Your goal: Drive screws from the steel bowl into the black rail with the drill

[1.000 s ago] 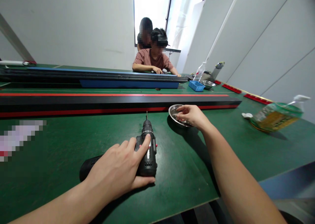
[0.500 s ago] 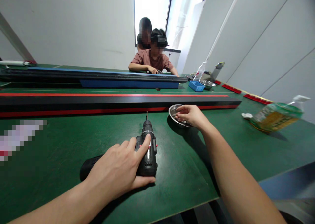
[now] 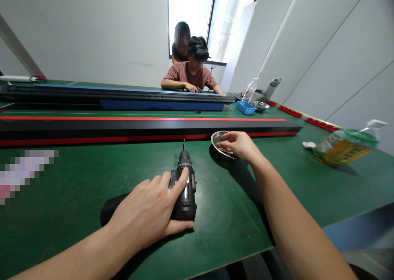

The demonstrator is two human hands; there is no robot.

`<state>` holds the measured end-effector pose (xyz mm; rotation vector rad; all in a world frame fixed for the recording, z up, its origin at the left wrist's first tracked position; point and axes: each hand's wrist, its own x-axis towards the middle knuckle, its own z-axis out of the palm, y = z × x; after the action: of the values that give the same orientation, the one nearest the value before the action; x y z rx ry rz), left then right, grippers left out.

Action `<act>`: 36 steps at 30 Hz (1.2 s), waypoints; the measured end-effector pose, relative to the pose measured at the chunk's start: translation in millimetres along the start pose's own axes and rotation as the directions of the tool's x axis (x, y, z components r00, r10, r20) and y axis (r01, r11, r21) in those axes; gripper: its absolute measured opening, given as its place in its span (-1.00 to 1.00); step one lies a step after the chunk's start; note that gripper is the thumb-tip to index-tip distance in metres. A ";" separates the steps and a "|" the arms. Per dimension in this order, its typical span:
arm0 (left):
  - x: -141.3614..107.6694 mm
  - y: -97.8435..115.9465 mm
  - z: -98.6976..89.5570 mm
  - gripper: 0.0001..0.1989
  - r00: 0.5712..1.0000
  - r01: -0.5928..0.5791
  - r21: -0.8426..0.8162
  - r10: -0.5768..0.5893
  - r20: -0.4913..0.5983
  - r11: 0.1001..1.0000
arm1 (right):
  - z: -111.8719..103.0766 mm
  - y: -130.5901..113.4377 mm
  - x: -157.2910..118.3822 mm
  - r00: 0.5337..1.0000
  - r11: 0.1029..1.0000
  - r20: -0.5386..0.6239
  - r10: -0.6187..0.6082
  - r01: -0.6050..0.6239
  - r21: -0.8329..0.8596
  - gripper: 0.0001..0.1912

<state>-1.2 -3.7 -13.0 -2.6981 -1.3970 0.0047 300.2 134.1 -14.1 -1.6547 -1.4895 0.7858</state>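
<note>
My left hand (image 3: 147, 204) is closed around a black cordless drill (image 3: 186, 193) lying on its side on the green table. The drill's bit points away from me, towards a long black bar with red edges (image 3: 154, 129). Right of the drill stands a round metal bowl (image 3: 216, 137). My right hand (image 3: 238, 143) reaches into that bowl with the fingers bent and close together. Small pieces seem to lie in the bowl; whether the fingertips grip one is too small to make out.
A large plastic bottle (image 3: 346, 146) lies tilted at the right, with a small white item (image 3: 308, 145) beside it. Farther back are a blue-black long bar (image 3: 123, 95), a blue tray (image 3: 245, 107) and another metal bowl (image 3: 261, 105). Two people (image 3: 192, 72) are at the far side.
My right fingers have shifted slightly within the bowl. My left hand and the drill stay where they were.
</note>
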 end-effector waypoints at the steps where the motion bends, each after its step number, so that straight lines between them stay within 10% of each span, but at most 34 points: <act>1: -0.1 0.1 0.0 -0.01 1.000 0.001 -0.001 -0.001 0.000 1.000 | -0.2 -0.2 -0.5 0.999 0.999 -0.022 -0.024 0.024 -0.032 -0.84; 7: 2.4 0.4 -0.8 0.01 1.000 0.001 0.010 -0.001 0.005 1.000 | 16.4 -19.1 -6.7 0.936 0.963 -0.230 -0.266 0.246 -0.112 -0.81; 12: 2.3 1.4 -3.4 0.01 1.000 0.004 0.013 -0.004 0.016 1.000 | 65.0 -44.3 -12.1 0.891 0.894 -0.148 -0.430 0.443 0.068 -0.85; 21: -0.9 1.5 -3.1 0.02 0.999 -0.014 -0.016 0.014 0.031 1.000 | 133.5 -26.6 24.9 0.967 0.960 -0.136 -0.216 0.236 0.152 -0.88; 36: 0.9 4.6 -5.9 0.02 1.000 -0.015 -0.017 0.015 0.018 1.000 | 137.8 -6.2 37.6 0.988 0.921 -0.016 -0.152 0.148 0.361 -0.87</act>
<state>3.3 -6.2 -7.5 -2.7288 -1.3875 0.0191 185.7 190.0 -79.0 -1.2482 -1.3651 0.9230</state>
